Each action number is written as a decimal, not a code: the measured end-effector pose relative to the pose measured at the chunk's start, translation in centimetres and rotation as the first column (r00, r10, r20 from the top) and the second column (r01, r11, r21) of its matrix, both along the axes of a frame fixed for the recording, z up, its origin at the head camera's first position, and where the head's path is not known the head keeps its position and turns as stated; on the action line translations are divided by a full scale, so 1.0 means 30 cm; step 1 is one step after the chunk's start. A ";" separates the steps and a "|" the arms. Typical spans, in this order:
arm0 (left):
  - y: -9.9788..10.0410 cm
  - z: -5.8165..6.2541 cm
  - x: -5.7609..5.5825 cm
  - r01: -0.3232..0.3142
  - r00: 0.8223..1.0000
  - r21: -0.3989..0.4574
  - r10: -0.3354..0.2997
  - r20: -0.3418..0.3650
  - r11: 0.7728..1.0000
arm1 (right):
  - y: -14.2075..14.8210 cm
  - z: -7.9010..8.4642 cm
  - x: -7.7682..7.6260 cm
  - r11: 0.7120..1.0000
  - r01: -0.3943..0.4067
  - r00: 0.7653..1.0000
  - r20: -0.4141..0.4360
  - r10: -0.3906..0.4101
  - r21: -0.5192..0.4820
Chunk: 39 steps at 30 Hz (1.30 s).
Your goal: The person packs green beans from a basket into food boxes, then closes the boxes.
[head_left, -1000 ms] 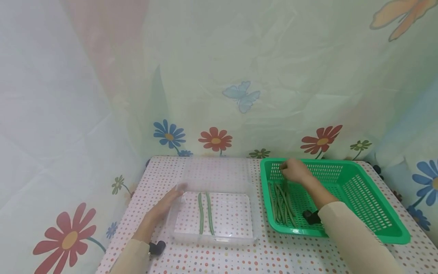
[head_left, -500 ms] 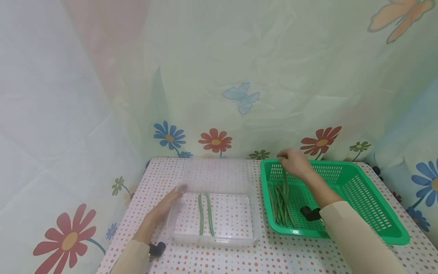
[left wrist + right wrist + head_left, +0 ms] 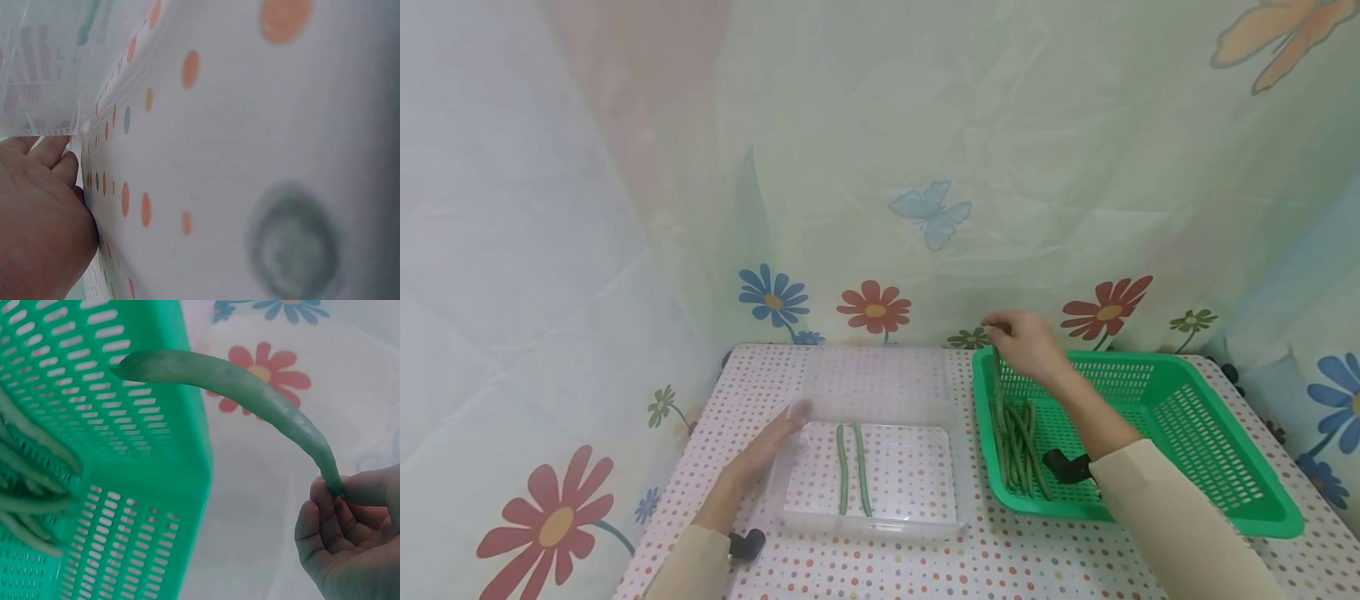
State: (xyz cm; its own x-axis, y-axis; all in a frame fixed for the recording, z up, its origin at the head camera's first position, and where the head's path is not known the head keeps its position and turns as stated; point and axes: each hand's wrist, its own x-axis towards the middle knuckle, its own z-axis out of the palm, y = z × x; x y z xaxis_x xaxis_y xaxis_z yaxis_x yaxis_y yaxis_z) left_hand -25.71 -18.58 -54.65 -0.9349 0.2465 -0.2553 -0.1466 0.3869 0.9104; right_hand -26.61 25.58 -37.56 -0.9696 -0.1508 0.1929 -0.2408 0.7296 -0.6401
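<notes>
My right hand (image 3: pixel 1028 346) pinches one green bean (image 3: pixel 250 390) by its end, above the far left corner of the green basket (image 3: pixel 1277 521). In the right wrist view thumb and fingertips grip the bean's narrow end, and the rest of it curves out over the basket wall. More green beans (image 3: pixel 1021 454) lie in a pile at the basket's left side. Against the left side of a clear plastic container (image 3: pixel 887 527) rests my left hand (image 3: pixel 767 443), its fingers extended. Two green beans, a left one (image 3: pixel 842 471) and a right one (image 3: pixel 861 471), lie side by side in it.
The container's clear lid (image 3: pixel 876 375) lies folded back behind it. Both containers stand on a table with a dotted cloth (image 3: pixel 820 567). A flowered curtain (image 3: pixel 1037 167) hangs close behind the table. Black wrist cameras show near both sleeves.
My right hand has risen out of the basket and moved left, drawing one green bean up from the pile. The left hand stays at the container's side.
</notes>
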 end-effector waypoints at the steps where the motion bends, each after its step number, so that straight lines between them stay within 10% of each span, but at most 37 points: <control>1: 0.000 -0.001 0.000 0.000 1.000 -0.001 0.000 0.001 1.000 | -0.011 0.003 0.003 1.000 -0.006 1.000 -0.004 0.006 -0.004; 25: -0.005 0.001 -0.021 0.007 0.996 0.006 -0.007 -0.086 1.000 | -0.267 0.018 0.012 0.982 -0.168 0.984 -0.072 0.162 -0.081; 39: -0.008 0.023 -0.020 0.050 0.973 0.000 -0.049 -0.226 0.999 | -0.390 -0.110 -0.001 0.948 -0.239 0.945 0.173 0.276 -0.209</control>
State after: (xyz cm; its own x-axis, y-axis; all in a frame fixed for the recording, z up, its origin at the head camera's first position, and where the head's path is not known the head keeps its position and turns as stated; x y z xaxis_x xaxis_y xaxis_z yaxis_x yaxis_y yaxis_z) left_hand -26.31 -18.81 -53.97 -0.9548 0.2950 -0.0376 0.0822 0.3833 0.9200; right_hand -26.63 13.87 -40.87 -0.9235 -0.3805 0.0492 -0.2598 0.5257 -0.8100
